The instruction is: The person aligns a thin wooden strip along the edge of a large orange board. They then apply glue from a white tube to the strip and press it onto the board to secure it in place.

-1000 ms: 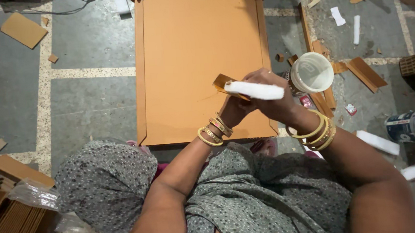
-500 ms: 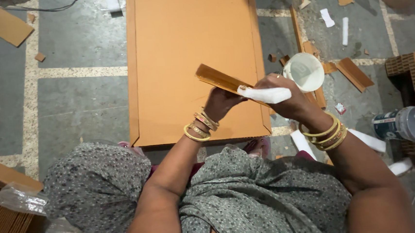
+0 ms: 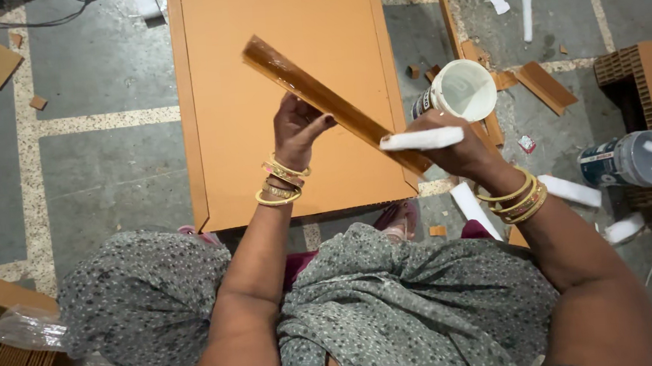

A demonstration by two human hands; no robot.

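One strip (image 3: 320, 92), one sheet (image 3: 289, 86), one white stick (image 3: 422, 139), two tubs (image 3: 461, 89), two hands (image 3: 295, 128).

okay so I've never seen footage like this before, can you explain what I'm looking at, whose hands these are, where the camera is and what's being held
This is one picture from a camera worn on a person's head, looking straight down, so the arms reaching up from the bottom edge are that person's own. They sit on a grey tiled floor.

The left hand holds a long brown cardboard strip with a glossy, wet-looking face. The right hand grips a white stick-like tool laid against the strip's lower end. Both wrists wear gold bangles.

Under the hands lies a large flat cardboard sheet. To the right stand an open white tub and a closed can, with cardboard scraps scattered about.
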